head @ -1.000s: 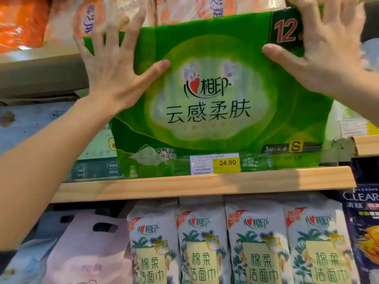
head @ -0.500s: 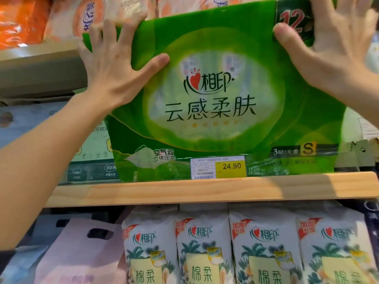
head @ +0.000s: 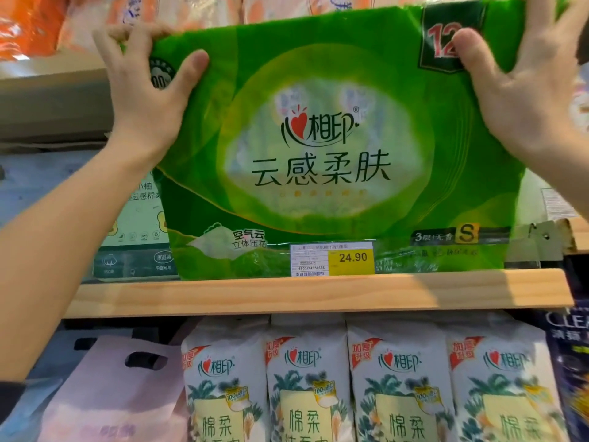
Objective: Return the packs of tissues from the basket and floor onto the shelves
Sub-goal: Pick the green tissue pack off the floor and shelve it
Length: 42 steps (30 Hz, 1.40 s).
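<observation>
The fingers (head: 110, 46) of the left hand (head: 143, 90) curl over the top left corner of a green tissue pack (head: 325, 161), with the thumb pressed on its front. The right hand (head: 526, 90) clamps the top right corner, thumb over the printed "12" and fingers spread round the edge. The pack stands upright on a wooden shelf (head: 318, 295), its base behind a yellow price tag (head: 331, 258). On the level below stand white tissue packs (head: 306, 378), with a pink bag (head: 118, 393) to their left. Orange packs (head: 25, 23) sit at the top left.
</observation>
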Available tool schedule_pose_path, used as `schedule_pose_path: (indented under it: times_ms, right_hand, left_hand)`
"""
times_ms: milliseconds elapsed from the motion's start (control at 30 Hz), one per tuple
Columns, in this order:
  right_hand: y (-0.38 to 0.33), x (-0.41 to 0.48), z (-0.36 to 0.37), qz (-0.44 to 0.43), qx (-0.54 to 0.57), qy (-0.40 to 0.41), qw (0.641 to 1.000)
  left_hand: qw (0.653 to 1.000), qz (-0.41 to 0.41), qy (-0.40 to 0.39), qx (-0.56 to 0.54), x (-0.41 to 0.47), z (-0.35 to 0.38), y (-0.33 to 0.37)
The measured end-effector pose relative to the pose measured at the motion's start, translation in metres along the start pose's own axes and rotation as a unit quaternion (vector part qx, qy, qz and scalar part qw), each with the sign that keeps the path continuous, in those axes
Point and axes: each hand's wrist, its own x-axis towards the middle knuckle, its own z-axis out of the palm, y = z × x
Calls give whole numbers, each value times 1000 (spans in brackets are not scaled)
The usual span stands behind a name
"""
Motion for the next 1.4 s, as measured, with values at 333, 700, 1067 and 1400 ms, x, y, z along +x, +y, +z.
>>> schedule_pose_path:
  times_ms: [333,700,1067,1400]
  right_hand:
    - [17,-58,-12,-114,-123,-125,978]
    - [-3,-73,2,-100,-156,-187,965]
    - [2,-73,10,-107,-142,-171,969]
    - [22,-69,36,-81,-161,-279,943]
  left_hand:
    - [978,43,-100,177,-61,-9,12]
    - [965,9,-164,206,-82,2,27]
    - [965,20,-159,209,-80,10,20]
    - [931,-8,-302,205,-76,33,7]
